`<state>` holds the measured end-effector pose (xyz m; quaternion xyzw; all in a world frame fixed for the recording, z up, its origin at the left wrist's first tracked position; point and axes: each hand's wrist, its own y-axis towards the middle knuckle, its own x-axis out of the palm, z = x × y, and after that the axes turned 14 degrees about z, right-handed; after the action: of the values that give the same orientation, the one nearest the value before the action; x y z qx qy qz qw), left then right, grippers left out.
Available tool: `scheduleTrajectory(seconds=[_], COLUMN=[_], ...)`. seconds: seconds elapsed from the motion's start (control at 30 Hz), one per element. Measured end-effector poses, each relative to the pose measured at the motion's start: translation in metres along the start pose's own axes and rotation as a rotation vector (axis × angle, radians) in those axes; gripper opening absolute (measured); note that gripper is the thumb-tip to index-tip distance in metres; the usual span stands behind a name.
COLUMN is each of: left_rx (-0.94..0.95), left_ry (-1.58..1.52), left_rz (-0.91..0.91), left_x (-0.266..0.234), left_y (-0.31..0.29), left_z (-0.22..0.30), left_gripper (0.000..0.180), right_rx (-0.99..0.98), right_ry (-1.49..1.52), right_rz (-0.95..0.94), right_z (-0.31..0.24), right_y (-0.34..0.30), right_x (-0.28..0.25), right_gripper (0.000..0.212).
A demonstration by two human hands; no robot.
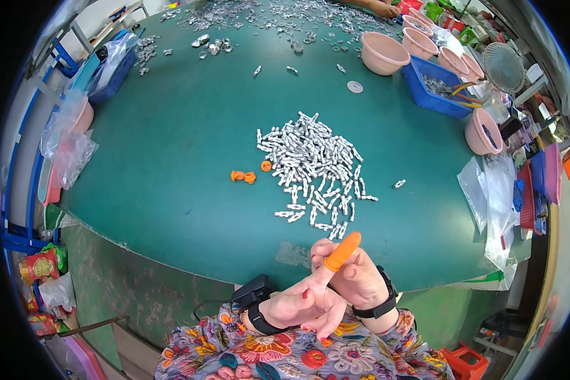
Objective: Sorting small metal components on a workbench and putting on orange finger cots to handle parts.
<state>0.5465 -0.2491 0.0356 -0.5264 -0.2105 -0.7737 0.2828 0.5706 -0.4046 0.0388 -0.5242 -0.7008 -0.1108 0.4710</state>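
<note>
An orange finger cot (343, 251) covers the tip of my left hand's raised index finger. My left hand (305, 305) is palm up near the table's front edge, its other fingers loosely bent and apart. My right hand (363, 285) is beside it, thumb and fingers closed around the cot's lower part. Beyond both hands lies a pile of small silver metal fittings (313, 152), narrow and notched at the middle. Left of the pile are more rolled orange finger cots (237, 175), with another one (266, 166) touching or almost touching the fittings.
A pink bucket (384, 54) and a blue crate (440, 88) of metal parts stand at the far right. Clear plastic bags (497, 196) hang over the right edge. Loose metal rings (215, 45) cover the far end, where another person's hand (384, 9) shows.
</note>
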Motion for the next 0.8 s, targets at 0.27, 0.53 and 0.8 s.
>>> scheduleTrajectory(seconds=[0.27,0.53,0.8], left_rx=[-0.006,0.090,0.031], left_ry=[-0.050,-0.101,-0.079], left_rz=[-0.025,-0.043,-0.044], left_x=[-0.008,-0.010,-0.020], left_y=[0.003,0.001,-0.003], left_z=[0.001,0.000,0.000], left_gripper=[0.095,0.087,0.083], right_rx=[0.039,0.141,0.164], right_ry=[-0.087,0.031,-0.100], right_rz=[-0.070,-0.029,-0.034], right_z=[0.004,0.006,0.009], right_y=[0.008,0.008,0.010], right_x=[-0.007,0.005,0.004], right_gripper=[0.033,0.031,0.028])
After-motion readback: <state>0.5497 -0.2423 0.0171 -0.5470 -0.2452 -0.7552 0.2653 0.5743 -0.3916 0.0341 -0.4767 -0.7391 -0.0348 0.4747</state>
